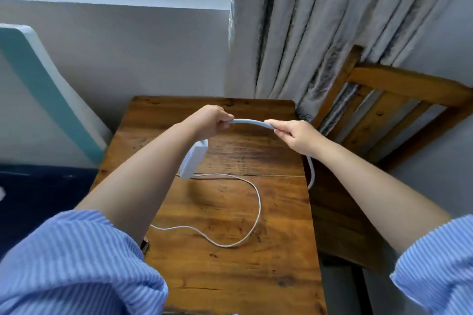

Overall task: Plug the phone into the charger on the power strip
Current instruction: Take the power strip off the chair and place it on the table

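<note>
Both hands are raised over the far half of the wooden table (230,250), each clamped on one end of a thick pale-blue cable (247,122) that arches between them. The left hand (208,120) pinches it at about ten o'clock from the table's middle, the right hand (294,135) at about two o'clock, the two held well apart. Past the right hand the same cable seems to drop over the table's right edge, where a pale loop shows at three o'clock.

Below the left wrist, a white power strip (193,160) lies on the wood, partly covered by the forearm. A thin white cord (252,212) runs from its near end, curls toward five o'clock and heads back to the left edge at about eight o'clock, where it slips under the left sleeve (76,263).

By my judgement the task is barely begun — the hands are sorting out the strip's heavy lead, not plugging anything. No phone is in sight, so I cannot say where it is. Nor can I make out a charger on the strip; the arm hides most of its top, and the thin cord may be the charging lead, though its ends are covered. Finding the phone, picking up that cord's free end and seating it in the phone's port all remain — as far as this view shows.
</note>
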Demonstrator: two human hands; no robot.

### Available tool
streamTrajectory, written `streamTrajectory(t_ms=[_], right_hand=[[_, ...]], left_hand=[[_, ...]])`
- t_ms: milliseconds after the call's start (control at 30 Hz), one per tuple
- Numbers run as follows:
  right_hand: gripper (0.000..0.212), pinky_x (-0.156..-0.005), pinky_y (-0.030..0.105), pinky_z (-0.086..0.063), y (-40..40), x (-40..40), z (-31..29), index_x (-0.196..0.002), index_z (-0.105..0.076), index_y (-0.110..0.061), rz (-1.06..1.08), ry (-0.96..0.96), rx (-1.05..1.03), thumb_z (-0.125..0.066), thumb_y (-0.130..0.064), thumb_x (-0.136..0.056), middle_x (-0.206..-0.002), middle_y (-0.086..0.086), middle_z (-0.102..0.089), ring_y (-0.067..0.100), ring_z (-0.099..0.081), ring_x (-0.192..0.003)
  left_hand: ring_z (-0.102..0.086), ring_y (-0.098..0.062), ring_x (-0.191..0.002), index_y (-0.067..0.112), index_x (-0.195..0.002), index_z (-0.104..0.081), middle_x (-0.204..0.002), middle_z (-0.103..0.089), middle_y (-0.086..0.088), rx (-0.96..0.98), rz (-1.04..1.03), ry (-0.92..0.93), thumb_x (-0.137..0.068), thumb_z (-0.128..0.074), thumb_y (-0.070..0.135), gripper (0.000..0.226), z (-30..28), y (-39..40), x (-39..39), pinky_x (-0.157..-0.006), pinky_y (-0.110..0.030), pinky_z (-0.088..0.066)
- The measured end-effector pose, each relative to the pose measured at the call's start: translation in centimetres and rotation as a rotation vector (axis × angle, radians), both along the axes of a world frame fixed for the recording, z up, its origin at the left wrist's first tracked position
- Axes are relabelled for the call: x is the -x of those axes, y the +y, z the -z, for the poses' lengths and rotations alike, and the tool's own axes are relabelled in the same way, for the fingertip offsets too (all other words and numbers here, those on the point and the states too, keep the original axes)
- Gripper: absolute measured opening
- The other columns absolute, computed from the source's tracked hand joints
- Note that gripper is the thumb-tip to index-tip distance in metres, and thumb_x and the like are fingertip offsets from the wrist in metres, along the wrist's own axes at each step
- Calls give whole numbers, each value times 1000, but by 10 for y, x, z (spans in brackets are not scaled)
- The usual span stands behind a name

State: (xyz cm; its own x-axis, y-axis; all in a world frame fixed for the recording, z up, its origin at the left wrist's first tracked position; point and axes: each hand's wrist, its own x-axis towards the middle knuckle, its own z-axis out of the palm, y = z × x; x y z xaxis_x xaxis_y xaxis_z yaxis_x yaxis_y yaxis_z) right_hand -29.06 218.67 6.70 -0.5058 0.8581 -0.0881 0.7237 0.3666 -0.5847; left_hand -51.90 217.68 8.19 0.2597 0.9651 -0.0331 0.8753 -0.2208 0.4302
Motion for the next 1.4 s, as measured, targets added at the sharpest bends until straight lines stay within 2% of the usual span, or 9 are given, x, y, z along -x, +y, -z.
streamTrajectory(t_ms=[167,367,633,733,833,933,1067,1200,1400], right_hand=[[34,-74,38,-45,25,2,34,-128,-45,-22,28,-216,-120,-39,-18,-95,-95,19,-61,34,-56,-89],[33,-65,40,-44,54,-20,86,-127,-45,-24,74,-353,-114,-38,-20,-95,-93,16,-57,33,-55,-83],[30,-88,40,-41,86,-45,162,-122,-49,-23,99,-470,223,-37,-23,-95,-112,10,-56,28,-52,-103],[31,-103,46,-31,95,-44,174,-123,-49,-25,141,-541,243,-35,-24,-95,-118,8,-54,28,-48,-111],[30,-110,52,-19,87,-39,191,-120,-51,-23,172,-468,202,-39,-25,-92,-114,8,-57,28,-47,-113],[30,-107,49,-22,78,-25,202,-120,-49,-22,75,-349,131,-42,-27,-91,-108,7,-60,27,-50,-109],[29,-96,44,-26,83,-17,213,-115,-56,-19,68,-337,-56,-41,-11,-91,-99,11,-63,30,-53,-98],[31,-104,50,-20,94,-38,218,-114,-58,-17,195,-388,-91,-43,-6,-90,-103,13,-63,31,-51,-103],[35,-111,57,-13,93,-32,216,-122,-51,-11,178,-407,-102,-45,-3,-88,-119,13,-58,32,-45,-117]], left_hand=[[-50,-33,-115,4,-117,-57,-126,-55,-17,131,80,241,-92,-45,13,29,23,42,-6,-89,-33,-42],[-56,-31,-105,17,-123,-53,-114,-57,-11,126,149,323,-86,-49,1,41,72,70,-29,-82,-37,-48],[-26,-29,-134,13,-140,-21,-145,-31,-10,350,-141,444,-81,-58,11,70,171,55,-10,-105,-40,-34],[-10,-27,-142,10,-142,-10,-152,-17,-10,416,-243,463,-81,-56,7,77,189,42,5,-113,-42,-23],[-16,-27,-140,10,-142,-10,-151,-21,-10,403,-278,486,-80,-56,6,77,204,36,15,-112,-42,-25],[-29,-29,-132,10,-140,-18,-145,-32,-12,377,-277,489,-81,-54,3,70,208,43,16,-107,-40,-31],[-36,-29,-126,10,-136,-26,-139,-40,-12,337,-251,465,-80,-57,5,65,209,51,3,-105,-38,-33],[-33,-29,-129,9,-138,-22,-141,-37,-12,295,-235,435,-81,-54,3,65,212,68,-21,-106,-37,-30],[-19,-27,-139,9,-141,-17,-150,-25,-11,235,-298,337,-81,-57,2,72,218,67,-33,-115,-40,-22]])
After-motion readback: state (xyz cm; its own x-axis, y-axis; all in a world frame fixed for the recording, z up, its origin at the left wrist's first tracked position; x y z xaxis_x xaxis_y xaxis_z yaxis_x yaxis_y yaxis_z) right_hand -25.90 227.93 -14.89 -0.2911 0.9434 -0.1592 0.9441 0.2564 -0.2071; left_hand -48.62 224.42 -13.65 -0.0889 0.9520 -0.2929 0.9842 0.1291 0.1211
